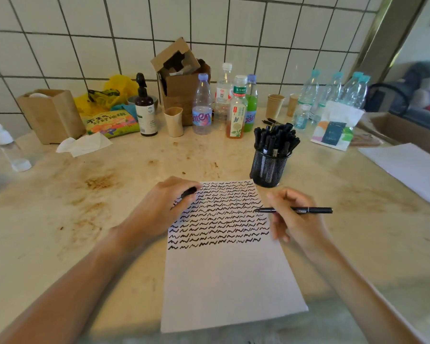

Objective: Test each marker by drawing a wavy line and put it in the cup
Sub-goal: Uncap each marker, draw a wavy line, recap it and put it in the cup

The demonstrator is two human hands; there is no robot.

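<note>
White paper sheet (230, 276) lies on my stained beige stone counter (85, 194) below white wall tiles (85, 45); my right hand (293, 219) pinches a black marker (301, 210), my left hand (166, 204) grips its black cap (188, 191), near the black mesh cup (268, 167).

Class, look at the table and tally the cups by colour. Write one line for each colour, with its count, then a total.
Brown paper cups: 2
Cream cup: 1
Black mesh cup, full of markers: 1
Total: 4
</note>
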